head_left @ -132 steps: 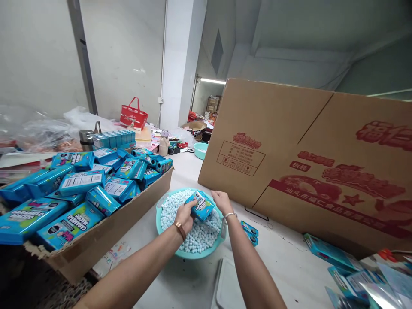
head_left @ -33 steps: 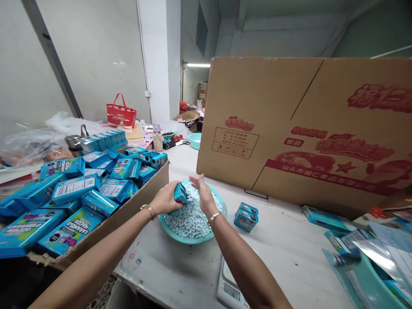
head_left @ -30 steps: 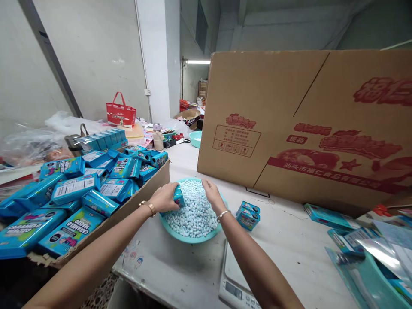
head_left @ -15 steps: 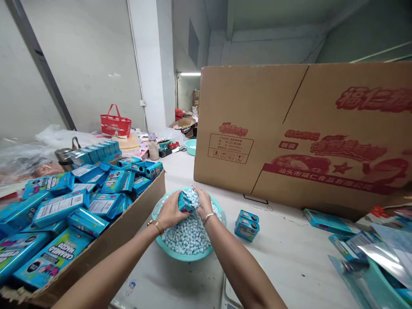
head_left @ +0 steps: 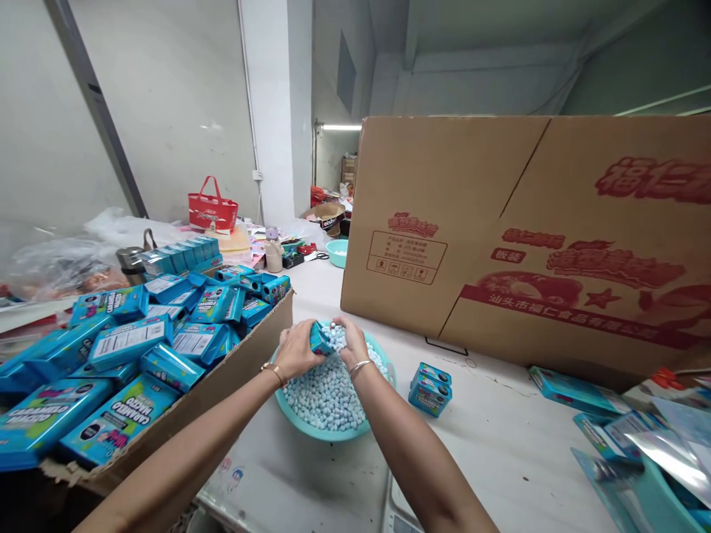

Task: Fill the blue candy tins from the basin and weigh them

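Note:
A turquoise basin (head_left: 305, 429) full of small pale blue and white candies (head_left: 327, 400) stands on the table in front of me. Over its far side, my left hand (head_left: 297, 350) grips a small blue candy box (head_left: 318, 339), tilted with its opening toward the right. Beside that opening my right hand (head_left: 353, 344) is curled around some of the candies, its fingertips partly hidden. Two similar blue boxes (head_left: 430, 390) sit together on the table, right of the basin.
On the left, a cardboard carton (head_left: 222, 377) is heaped with blue boxes. A large printed cardboard box (head_left: 411, 222) stands behind the basin. Flat blue packages and a turquoise tub (head_left: 655, 488) lie at right; a scale (head_left: 397, 511) sits at the front edge.
The view has shifted slightly, so the scene sits a little further right. Both hands stay over the basin, the right one still at the box opening with candies.

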A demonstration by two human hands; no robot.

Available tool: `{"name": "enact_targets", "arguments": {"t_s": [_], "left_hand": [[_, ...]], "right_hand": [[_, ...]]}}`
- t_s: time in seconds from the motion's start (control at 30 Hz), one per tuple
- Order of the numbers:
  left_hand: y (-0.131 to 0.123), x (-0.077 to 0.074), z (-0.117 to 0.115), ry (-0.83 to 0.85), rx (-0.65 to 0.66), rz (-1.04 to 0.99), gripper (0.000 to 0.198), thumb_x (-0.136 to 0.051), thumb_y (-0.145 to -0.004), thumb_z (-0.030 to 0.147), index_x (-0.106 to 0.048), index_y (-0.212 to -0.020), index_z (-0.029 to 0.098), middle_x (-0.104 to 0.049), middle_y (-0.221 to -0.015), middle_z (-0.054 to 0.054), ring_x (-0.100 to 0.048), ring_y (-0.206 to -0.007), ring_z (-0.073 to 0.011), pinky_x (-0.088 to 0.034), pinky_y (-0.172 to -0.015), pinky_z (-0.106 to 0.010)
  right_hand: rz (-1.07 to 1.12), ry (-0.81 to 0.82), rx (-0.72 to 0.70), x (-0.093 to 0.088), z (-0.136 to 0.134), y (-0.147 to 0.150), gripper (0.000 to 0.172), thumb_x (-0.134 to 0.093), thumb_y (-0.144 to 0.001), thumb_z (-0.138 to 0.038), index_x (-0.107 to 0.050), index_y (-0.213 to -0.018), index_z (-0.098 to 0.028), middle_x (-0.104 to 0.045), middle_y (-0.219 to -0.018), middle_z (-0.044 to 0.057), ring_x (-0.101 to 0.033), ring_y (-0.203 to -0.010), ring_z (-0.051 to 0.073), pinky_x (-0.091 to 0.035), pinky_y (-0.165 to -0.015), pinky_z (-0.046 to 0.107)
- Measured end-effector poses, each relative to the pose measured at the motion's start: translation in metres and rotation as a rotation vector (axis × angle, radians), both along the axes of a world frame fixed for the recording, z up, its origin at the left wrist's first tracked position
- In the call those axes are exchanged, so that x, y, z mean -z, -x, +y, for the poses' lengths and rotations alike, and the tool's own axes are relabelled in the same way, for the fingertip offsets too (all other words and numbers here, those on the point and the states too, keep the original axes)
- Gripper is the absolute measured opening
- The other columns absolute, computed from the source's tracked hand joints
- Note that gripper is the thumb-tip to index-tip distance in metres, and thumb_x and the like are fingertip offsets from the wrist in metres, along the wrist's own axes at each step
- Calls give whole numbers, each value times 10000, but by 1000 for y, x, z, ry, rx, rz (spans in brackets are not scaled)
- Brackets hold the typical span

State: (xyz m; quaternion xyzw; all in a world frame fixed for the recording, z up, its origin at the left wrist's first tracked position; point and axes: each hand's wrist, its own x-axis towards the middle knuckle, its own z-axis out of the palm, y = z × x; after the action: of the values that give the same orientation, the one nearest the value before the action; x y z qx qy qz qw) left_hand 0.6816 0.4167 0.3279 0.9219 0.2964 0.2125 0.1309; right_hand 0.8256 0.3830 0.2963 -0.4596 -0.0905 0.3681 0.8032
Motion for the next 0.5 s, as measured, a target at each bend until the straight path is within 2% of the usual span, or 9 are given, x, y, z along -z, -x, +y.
{"name": "enact_targets", "arguments": {"t_s": [0.2, 0.37, 0.5], "left_hand": [[2, 1, -1, 2, -9, 3, 679, -727, -602, 397, -494, -1218, 235, -624, -1164, -87, -538, -1133, -348, -359, -980, -480], [2, 4, -3, 13, -10, -17, 696, -733, -602, 418, -483, -1228, 241, -606, -1198, -92, -497, -1192, -342, -297, -1046, -505], [2, 5, -6, 27, -5, -37, 696, -740, -603, 423, -488, -1227, 249, -608, -1204, -90, -499, -1198, -339, -308, -1043, -498]], "right_hand": [[-13, 25, -44, -5, -2, 4, 355, -636, -743, -515, -672, -677, -169, -683, -657, 65, -646, -697, 213, -512, -709, 341], [-10, 13, -38, -11, -5, 3, 383, -598, -793, -539, -664, -708, -172, -703, -726, 85, -653, -730, 213, -524, -746, 353], [-25, -8, -49, -18, -7, 6, 393, -588, -813, -537, -654, -676, -175, -705, -725, 91, -660, -731, 214, -525, -776, 354]]}}
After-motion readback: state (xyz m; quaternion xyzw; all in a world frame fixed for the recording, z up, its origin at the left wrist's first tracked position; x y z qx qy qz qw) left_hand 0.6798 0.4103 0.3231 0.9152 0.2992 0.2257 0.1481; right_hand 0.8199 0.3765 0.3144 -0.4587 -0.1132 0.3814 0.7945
